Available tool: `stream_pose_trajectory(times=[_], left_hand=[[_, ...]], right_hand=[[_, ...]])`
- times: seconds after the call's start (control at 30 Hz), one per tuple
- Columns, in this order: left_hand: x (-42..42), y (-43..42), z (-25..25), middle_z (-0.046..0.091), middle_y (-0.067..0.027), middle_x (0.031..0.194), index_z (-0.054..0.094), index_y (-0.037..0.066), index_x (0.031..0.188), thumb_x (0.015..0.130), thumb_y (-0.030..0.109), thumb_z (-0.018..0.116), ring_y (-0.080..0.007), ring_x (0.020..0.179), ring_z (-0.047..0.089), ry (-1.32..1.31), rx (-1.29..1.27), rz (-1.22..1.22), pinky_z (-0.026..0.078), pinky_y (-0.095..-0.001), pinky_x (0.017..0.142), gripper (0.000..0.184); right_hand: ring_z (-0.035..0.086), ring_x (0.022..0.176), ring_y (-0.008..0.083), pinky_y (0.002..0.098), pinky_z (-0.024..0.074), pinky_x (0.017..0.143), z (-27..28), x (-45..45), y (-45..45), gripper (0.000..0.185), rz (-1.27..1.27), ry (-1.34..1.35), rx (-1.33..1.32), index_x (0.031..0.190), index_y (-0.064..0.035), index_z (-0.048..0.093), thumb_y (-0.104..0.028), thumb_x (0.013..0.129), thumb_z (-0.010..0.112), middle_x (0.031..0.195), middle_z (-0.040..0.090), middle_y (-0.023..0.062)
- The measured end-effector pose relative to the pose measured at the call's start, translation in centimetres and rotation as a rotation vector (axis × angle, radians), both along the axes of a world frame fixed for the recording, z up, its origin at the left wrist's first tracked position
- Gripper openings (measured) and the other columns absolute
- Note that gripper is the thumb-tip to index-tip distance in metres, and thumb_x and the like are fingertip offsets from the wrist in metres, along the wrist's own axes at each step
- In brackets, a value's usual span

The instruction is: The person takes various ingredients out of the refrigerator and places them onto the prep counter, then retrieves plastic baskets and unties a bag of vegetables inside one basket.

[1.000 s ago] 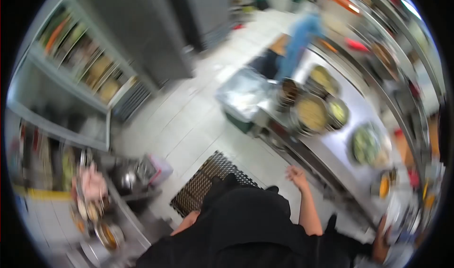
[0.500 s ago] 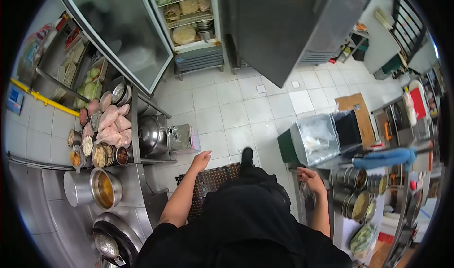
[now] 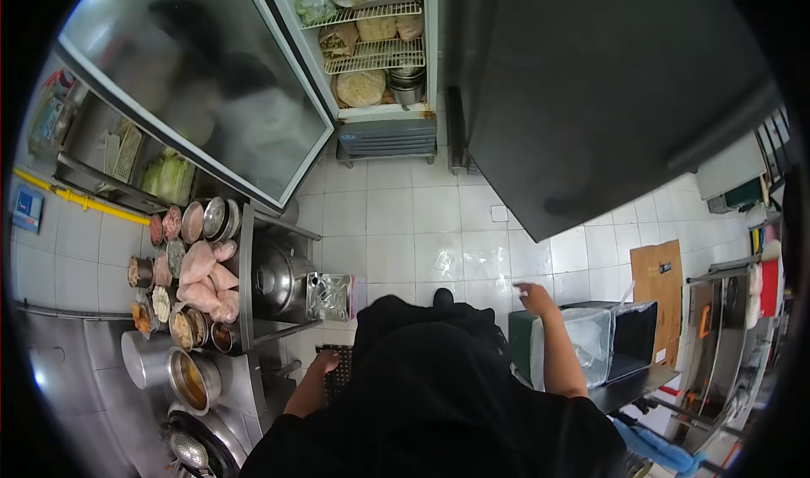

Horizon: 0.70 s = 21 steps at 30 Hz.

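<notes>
My left hand (image 3: pixel 321 361) hangs low over the dark perforated floor mat (image 3: pixel 339 368); its fingers are mostly hidden and nothing shows in it. Out in front on the other side, my right hand (image 3: pixel 533 297) has its fingers apart and holds nothing. It is nearest to the bin lined with clear plastic (image 3: pixel 586 334), above its far edge. Ahead, the refrigerator's glass door (image 3: pixel 211 81) stands open on the left. Bagged food (image 3: pixel 361 88) and a metal pot (image 3: pixel 406 86) sit on its wire shelves (image 3: pixel 375 56).
On the left counter lie pieces of raw poultry (image 3: pixel 207 282) among several bowls, beside a pot of brownish liquid (image 3: pixel 194 381). A dark grey door (image 3: pixel 591 98) juts out on the right. Cardboard (image 3: pixel 656 284) lies past the bins. Tiled floor (image 3: pixel 409 216) runs toward the refrigerator.
I have moved forward, and the refrigerator and dark door look closer. My left hand has swung back toward my body, while my right hand has swung forward.
</notes>
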<state>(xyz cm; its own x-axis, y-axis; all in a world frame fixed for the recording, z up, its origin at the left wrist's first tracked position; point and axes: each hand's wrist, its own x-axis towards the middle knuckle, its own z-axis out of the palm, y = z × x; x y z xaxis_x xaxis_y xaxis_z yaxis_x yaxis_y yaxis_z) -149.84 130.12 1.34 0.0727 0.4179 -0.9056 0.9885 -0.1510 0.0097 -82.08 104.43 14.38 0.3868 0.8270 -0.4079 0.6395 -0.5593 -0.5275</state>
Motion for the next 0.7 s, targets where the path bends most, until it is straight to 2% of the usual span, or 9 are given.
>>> stream_pose_trajectory(times=[0.07, 0.17, 0.23, 0.33, 0.37, 0.4, 0.57, 0.67, 0.7], left_hand=[[-0.7, 2.6, -5.7, 0.070, -0.0211, 0.114, 0.068, 0.005, 0.121, 0.096, 0.024, 0.050, -0.0388, 0.087, 0.070, -0.229, -0.122, 0.148, 0.056, -0.0464, 0.076, 0.037], [8.2, 6.9, -0.6, 0.069, -0.0226, 0.115, 0.068, 0.006, 0.122, 0.095, 0.026, 0.052, -0.0385, 0.096, 0.070, -0.351, -0.040, 0.286, 0.055, -0.0453, 0.081, 0.037], [12.2, 12.5, -3.1, 0.068, -0.0209, 0.118, 0.069, 0.011, 0.122, 0.094, 0.031, 0.057, -0.0379, 0.112, 0.065, -0.464, 0.083, -0.101, 0.052, -0.0424, 0.094, 0.037], [18.8, 23.6, -9.6, 0.070, -0.0210, 0.109, 0.070, 0.010, 0.116, 0.094, 0.031, 0.057, -0.0410, 0.102, 0.066, -0.754, 0.273, -0.301, 0.053, -0.0471, 0.092, 0.033], [25.4, 28.0, -1.6, 0.069, -0.0210, 0.106, 0.069, 0.006, 0.110, 0.094, 0.031, 0.057, -0.0415, 0.102, 0.065, -0.543, 0.167, -0.284, 0.052, -0.0480, 0.091, 0.032], [28.8, 32.1, -2.8, 0.069, -0.0204, 0.106, 0.067, 0.003, 0.111, 0.095, 0.031, 0.056, -0.0419, 0.101, 0.064, -0.605, 0.313, -0.148, 0.051, -0.0492, 0.092, 0.034], [49.5, 59.8, -5.3, 0.057, -0.0231, 0.138, 0.051, -0.001, 0.140, 0.096, 0.035, 0.060, -0.0392, 0.128, 0.053, -0.792, 0.562, -0.140, 0.042, -0.0460, 0.109, 0.057], [61.4, 73.4, -2.3, 0.044, -0.0307, 0.147, 0.034, -0.007, 0.149, 0.095, 0.038, 0.060, -0.0422, 0.138, 0.043, -0.763, 0.642, -0.199, 0.035, -0.0474, 0.115, 0.075], [64.0, 78.4, -6.4, 0.033, -0.0284, 0.155, 0.032, -0.006, 0.150, 0.094, 0.043, 0.060, -0.0428, 0.143, 0.034, -0.645, 0.866, -0.442, 0.029, -0.0482, 0.118, 0.080]], right_hand=[[0.068, 0.108, 0.0327, 0.0397, 0.0533, 0.093, 3.0, 1.7, 7.4, 0.047, -0.063, 0.214, 0.055, 0.131, -0.0133, 0.065, -0.003, 0.085, 0.063, 0.117, 0.070, 0.0179], [0.067, 0.109, 0.0347, 0.0390, 0.0523, 0.095, 5.3, 4.2, 15.0, 0.047, -0.064, 0.308, 0.045, 0.131, -0.0155, 0.065, -0.003, 0.086, 0.062, 0.122, 0.068, 0.0183], [0.068, 0.107, 0.0341, 0.0391, 0.0526, 0.094, 5.4, 5.8, 18.1, 0.048, -0.048, 0.264, 0.024, 0.132, -0.0149, 0.064, -0.002, 0.086, 0.062, 0.122, 0.069, 0.0180], [0.068, 0.103, 0.0342, 0.0407, 0.0533, 0.091, 4.3, 7.9, 21.8, 0.048, -0.017, 0.129, -0.035, 0.133, -0.0143, 0.064, -0.004, 0.085, 0.065, 0.121, 0.069, 0.0175], [0.068, 0.104, 0.0348, 0.0417, 0.0529, 0.092, 3.9, 8.1, 22.6, 0.048, -0.035, 0.065, -0.093, 0.132, -0.0140, 0.064, -0.006, 0.085, 0.067, 0.120, 0.069, 0.0175], [0.067, 0.105, 0.0354, 0.0428, 0.0525, 0.092, 3.4, 7.9, 23.1, 0.048, -0.058, 0.006, -0.155, 0.131, -0.0138, 0.065, -0.008, 0.084, 0.068, 0.120, 0.069, 0.0174], [0.061, 0.117, 0.0390, 0.0472, 0.0484, 0.101, 0.2, 5.2, 27.7, 0.052, -0.118, 0.142, -0.425, 0.135, -0.0160, 0.061, -0.021, 0.084, 0.071, 0.123, 0.067, 0.0199], [0.069, 0.104, 0.0340, 0.0427, 0.0546, 0.091, -1.9, 3.2, 30.7, 0.049, -0.342, 0.335, -0.294, 0.133, -0.0141, 0.063, -0.022, 0.086, 0.071, 0.116, 0.071, 0.0189], [0.073, 0.092, 0.0292, 0.0383, 0.0571, 0.083, -3.3, 2.4, 31.0, 0.046, -0.406, 0.361, -0.172, 0.132, -0.0136, 0.064, -0.019, 0.087, 0.071, 0.111, 0.073, 0.0185]])
